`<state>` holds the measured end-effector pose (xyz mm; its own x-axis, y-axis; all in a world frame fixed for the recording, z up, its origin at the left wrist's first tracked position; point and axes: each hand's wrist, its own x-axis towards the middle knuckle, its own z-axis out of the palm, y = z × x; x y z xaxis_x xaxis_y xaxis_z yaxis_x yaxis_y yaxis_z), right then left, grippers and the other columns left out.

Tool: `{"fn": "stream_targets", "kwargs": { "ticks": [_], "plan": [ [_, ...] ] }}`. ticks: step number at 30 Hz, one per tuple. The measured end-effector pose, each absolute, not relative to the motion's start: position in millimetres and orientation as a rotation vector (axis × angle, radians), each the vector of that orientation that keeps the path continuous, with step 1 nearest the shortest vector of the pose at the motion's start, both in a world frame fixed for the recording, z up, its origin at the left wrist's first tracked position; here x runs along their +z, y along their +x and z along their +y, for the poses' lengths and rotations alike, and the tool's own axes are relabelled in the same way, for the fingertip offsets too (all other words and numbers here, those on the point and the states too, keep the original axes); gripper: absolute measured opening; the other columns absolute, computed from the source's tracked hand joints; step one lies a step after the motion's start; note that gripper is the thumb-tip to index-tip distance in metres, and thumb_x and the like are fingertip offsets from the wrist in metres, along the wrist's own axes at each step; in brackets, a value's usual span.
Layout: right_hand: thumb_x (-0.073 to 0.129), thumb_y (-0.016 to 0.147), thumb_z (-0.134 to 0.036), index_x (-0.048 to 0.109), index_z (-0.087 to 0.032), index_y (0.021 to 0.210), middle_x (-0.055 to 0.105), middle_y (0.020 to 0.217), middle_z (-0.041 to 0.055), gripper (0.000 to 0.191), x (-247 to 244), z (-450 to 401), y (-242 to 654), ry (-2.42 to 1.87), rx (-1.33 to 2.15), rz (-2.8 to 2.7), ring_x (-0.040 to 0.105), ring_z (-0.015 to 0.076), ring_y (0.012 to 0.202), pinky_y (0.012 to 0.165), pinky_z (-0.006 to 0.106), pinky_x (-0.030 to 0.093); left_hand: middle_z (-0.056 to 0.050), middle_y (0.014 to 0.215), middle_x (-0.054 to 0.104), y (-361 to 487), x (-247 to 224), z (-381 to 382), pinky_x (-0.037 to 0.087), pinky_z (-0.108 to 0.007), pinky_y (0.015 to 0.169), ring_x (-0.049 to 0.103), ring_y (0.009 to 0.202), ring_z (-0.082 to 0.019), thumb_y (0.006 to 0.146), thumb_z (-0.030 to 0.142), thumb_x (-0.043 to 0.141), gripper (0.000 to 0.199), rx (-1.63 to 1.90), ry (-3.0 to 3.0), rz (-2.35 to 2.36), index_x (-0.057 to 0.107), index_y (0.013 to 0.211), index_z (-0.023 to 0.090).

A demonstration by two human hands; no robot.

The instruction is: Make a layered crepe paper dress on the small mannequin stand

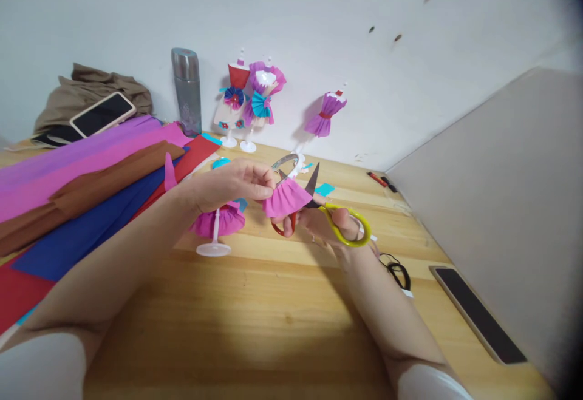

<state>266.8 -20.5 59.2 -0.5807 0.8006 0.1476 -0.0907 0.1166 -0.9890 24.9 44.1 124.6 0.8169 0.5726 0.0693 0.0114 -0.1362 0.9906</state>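
Note:
My left hand (237, 183) pinches a small gathered piece of pink crepe paper (286, 198) between thumb and fingers. My right hand (314, 221) grips scissors (339, 223) with a yellow and a red handle loop. Their dark blades are spread apart, one pointing up beside the paper's right edge; the other is partly hidden behind the paper. Just behind the paper shows a clear ring (286, 161), perhaps a tape roll. Under my left wrist stands a small white dress form (215, 247) wearing a pink skirt, its upper part hidden by my arm.
Crepe paper sheets (95, 224) in several colours cover the left side. A grey bottle (186, 93) and dressed mini forms (262, 99) stand along the wall. One phone (104, 113) rests by brown cloth (95, 90); another phone (478, 315), at right, lies near a black cord (401, 274).

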Motion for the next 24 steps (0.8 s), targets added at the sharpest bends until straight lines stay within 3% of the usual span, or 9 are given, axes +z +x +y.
{"fn": "stream_targets", "kwargs": {
  "ticks": [3, 8, 11, 17, 24],
  "plan": [
    [0.054, 0.074, -0.085, 0.068, -0.018, 0.09, 0.066, 0.089, 0.0125, 0.07, 59.4, -20.3, 270.1, -0.655, 1.507, -1.708, 0.062, 0.0294, 0.089, 0.076, 0.044, 0.051, 0.003, 0.068, 0.054, 24.9, 124.6, 43.4, 0.038, -0.023, 0.066, 0.048, 0.067, -0.01, 0.071, 0.024, 0.067, 0.013, 0.515, 1.658, 0.479, 0.058, 0.07, 0.015],
    [0.051, 0.077, -0.085, 0.069, -0.017, 0.083, 0.064, 0.084, 0.0103, 0.071, 61.2, -20.2, 269.7, -0.621, 1.523, -1.736, 0.058, 0.0238, 0.077, 0.072, 0.041, 0.049, 0.003, 0.067, 0.053, 24.6, 124.7, 43.2, 0.037, -0.023, 0.062, 0.047, 0.065, -0.01, 0.071, 0.025, 0.068, 0.014, 0.517, 1.674, 0.511, 0.058, 0.069, 0.015],
    [0.053, 0.08, -0.083, 0.067, -0.016, 0.091, 0.063, 0.08, 0.0069, 0.069, 65.8, -23.4, 265.1, -0.602, 1.487, -1.72, 0.055, 0.0194, 0.07, 0.07, 0.037, 0.045, 0.003, 0.068, 0.054, 24.5, 124.2, 43.5, 0.038, -0.023, 0.064, 0.049, 0.066, -0.01, 0.071, 0.027, 0.069, 0.015, 0.514, 1.655, 0.519, 0.059, 0.07, 0.015],
    [0.055, 0.078, -0.086, 0.06, -0.019, 0.094, 0.058, 0.082, 0.0025, 0.069, 80.2, -31.2, 257.1, -0.845, 1.24, -1.798, 0.052, 0.0139, 0.063, 0.064, 0.033, 0.041, 0.003, 0.068, 0.054, 24.6, 126.9, 42.8, 0.04, -0.022, 0.063, 0.049, 0.065, -0.01, 0.07, 0.028, 0.07, 0.018, 0.507, 1.644, 0.565, 0.058, 0.07, 0.016],
    [0.055, 0.08, -0.084, 0.056, -0.019, 0.098, 0.05, 0.065, -0.0046, 0.068, 76.1, -29.4, 265.3, -0.88, 1.255, -1.83, 0.039, 0.0088, 0.05, 0.051, 0.026, 0.028, 0.003, 0.066, 0.055, 22.1, 128.5, 44.2, 0.043, -0.023, 0.064, 0.051, 0.064, -0.009, 0.068, 0.027, 0.071, 0.017, 0.485, 1.633, 0.569, 0.058, 0.069, 0.015]
  ]
}}
